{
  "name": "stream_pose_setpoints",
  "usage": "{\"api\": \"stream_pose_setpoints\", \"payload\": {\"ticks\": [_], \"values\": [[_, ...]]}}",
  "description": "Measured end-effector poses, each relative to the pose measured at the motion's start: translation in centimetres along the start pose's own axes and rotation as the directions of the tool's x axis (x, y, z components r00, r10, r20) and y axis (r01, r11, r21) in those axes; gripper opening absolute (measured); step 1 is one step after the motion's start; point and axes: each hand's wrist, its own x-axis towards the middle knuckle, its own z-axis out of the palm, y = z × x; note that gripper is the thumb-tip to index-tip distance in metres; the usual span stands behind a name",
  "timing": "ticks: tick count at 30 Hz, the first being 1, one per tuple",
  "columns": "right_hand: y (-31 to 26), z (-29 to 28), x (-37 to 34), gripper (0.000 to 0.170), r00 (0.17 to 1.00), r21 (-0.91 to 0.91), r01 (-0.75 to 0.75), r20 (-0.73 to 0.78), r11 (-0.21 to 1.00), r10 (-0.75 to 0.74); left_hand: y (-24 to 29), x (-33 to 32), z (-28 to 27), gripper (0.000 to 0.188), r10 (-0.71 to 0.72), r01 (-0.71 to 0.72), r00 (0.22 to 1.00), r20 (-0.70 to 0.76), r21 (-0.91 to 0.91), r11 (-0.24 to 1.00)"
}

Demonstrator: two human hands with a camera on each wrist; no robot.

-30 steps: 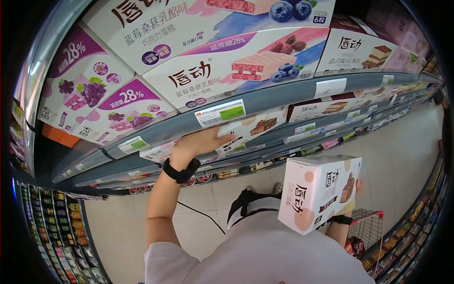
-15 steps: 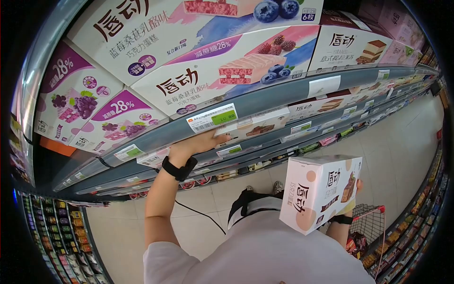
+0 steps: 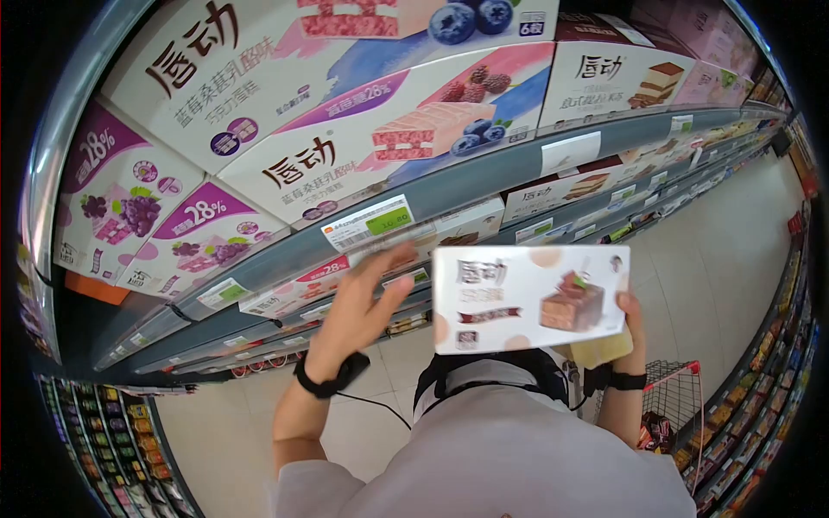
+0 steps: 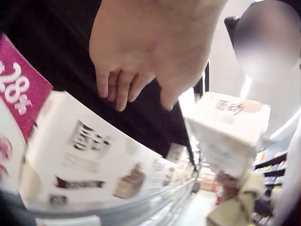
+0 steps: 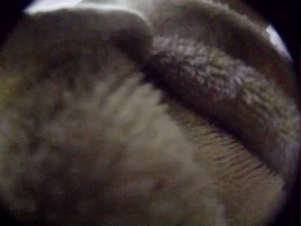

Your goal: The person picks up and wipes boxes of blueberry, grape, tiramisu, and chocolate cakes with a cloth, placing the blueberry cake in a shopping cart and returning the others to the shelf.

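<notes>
My right hand (image 3: 633,321) holds a white cake box (image 3: 531,302) by its right end, its printed chocolate-cake side turned up in the head view. A pale yellow cloth (image 3: 604,349) hangs under the box, beside that hand; fuzzy cloth (image 5: 136,141) fills the right wrist view. My left hand (image 3: 358,315) is in front of the second shelf, fingers extended and holding nothing. Left of the held box, it is apart from it. The left wrist view shows a similar cake box (image 4: 89,157) standing on the shelf below the left hand (image 4: 155,47).
Large blueberry cake boxes (image 3: 406,142) and purple-marked boxes (image 3: 117,203) fill the top shelf, behind its grey edge (image 3: 484,181). A shopping basket (image 3: 673,384) with packages stands at the right. More stocked shelves (image 3: 751,397) line the far side of the aisle.
My left hand has drawn back from the second shelf, toward my body. The right hand has brought the held box left and turned its printed side up. The view has shifted slightly right.
</notes>
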Motion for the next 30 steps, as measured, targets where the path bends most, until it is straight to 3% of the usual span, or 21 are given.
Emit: {"api": "stream_pose_setpoints", "payload": {"ticks": [1,2,3,4,5,7,9,11,13,15,17,18,20,21,23,24,28,30], "values": [[-0.3,0.7,0.8,0.076,0.999,-0.116,0.042,-0.013,0.992,-0.044,0.2,-1.0,0.5,0.056,-0.06,0.073,0.996,0.071,-0.203,0.977],[-0.8,1.8,1.7,0.075,0.999,-0.161,0.014,0.035,0.987,-0.009,0.7,-1.6,1.5,0.059,-0.079,0.088,0.996,0.038,-0.5,0.862],[-1.5,2.8,2.8,0.073,0.996,-0.208,-0.014,0.086,0.978,0.032,0.7,-1.7,1.5,0.059,-0.077,0.086,0.996,0.039,-0.502,0.86],[-1.9,3.4,4.0,0.068,0.979,-0.203,-0.044,0.186,0.978,0.082,0.6,-1.9,1.3,0.059,-0.178,0.167,0.984,0.027,-0.501,0.849],[-2.3,5.4,4.2,0.066,0.984,-0.182,-0.008,0.172,0.983,0.04,0.6,-2.2,1.0,0.059,-0.282,0.249,0.959,0.009,-0.5,0.83],[-2.0,6.3,6.2,0.059,0.953,-0.133,0.08,0.301,0.988,-0.036,1.0,-1.9,-0.1,0.054,-0.322,0.251,0.946,-0.034,-0.552,0.795],[-3.1,8.9,6.7,0.053,0.939,-0.178,0.123,0.34,0.976,-0.056,1.0,-1.7,-1.2,0.048,-0.365,0.229,0.923,-0.125,-0.582,0.78],[-3.6,11.2,7.0,0.048,0.928,-0.222,0.167,0.364,0.961,-0.077,-0.2,-1.7,-1.7,0.043,-0.443,0.289,0.888,-0.121,-0.603,0.744],[-3.8,13.0,7.6,0.04,0.944,-0.306,0.129,0.329,0.943,-0.022,-1.2,-1.5,-1.8,0.04,-0.308,0.143,0.922,-0.237,-0.53,0.836],[-3.3,14.1,8.6,0.036,0.95,-0.284,0.154,0.306,0.946,-0.062,-1.5,-1.3,-2.1,0.039,-0.323,0.156,0.913,-0.25,-0.517,0.842],[-2.7,14.4,10.1,0.032,0.948,-0.471,0.27,0.284,0.84,-0.146,-2.6,-1.1,-1.9,0.04,-0.295,0.139,0.895,-0.336,-0.419,0.897],[-2.6,15.1,10.2,0.029,0.94,-0.463,0.299,0.293,0.834,-0.174,-2.9,-1.0,-1.9,0.04,-0.289,0.135,0.897,-0.335,-0.415,0.9],[-2.1,15.2,11.1,0.029,0.916,-0.484,0.36,0.345,0.798,-0.204,-3.5,-0.8,-1.9,0.028,-0.374,0.292,0.834,-0.406,-0.249,0.923],[-1.8,15.1,11.5,0.028,0.891,-0.506,0.414,0.396,0.756,-0.222,-3.6,-0.7,-1.9,0.028,-0.366,0.287,0.838,-0.404,-0.245,0.926],[-1.1,14.9,11.6,0.03,0.918,-0.575,0.373,0.341,0.728,-0.202,-4.1,-0.9,-1.8,0.025,-0.248,0.201,0.849,-0.467,-0.147,0.968],[-0.8,14.9,11.5,0.03,0.911,-0.569,0.392,0.347,0.723,-0.222,-5.7,-1.2,-2.1,0.038,-0.143,0.173,0.897,-0.418,0.035,0.984],[-0.4,14.4,11.2,0.033,0.901,-0.541,0.412,0.364,0.733,-0.237,-6.5,-1.8,-1.8,0.038,-0.125,0.169,0.898,-0.421,0.067,0.983],[-0.3,14.1,10.9,0.034,0.898,-0.515,0.413,0.367,0.751,-0.242,-6.2,-1.9,-2.1,0.041,-0.203,0.23,0.899,-0.387,0.024,0.973]]}}
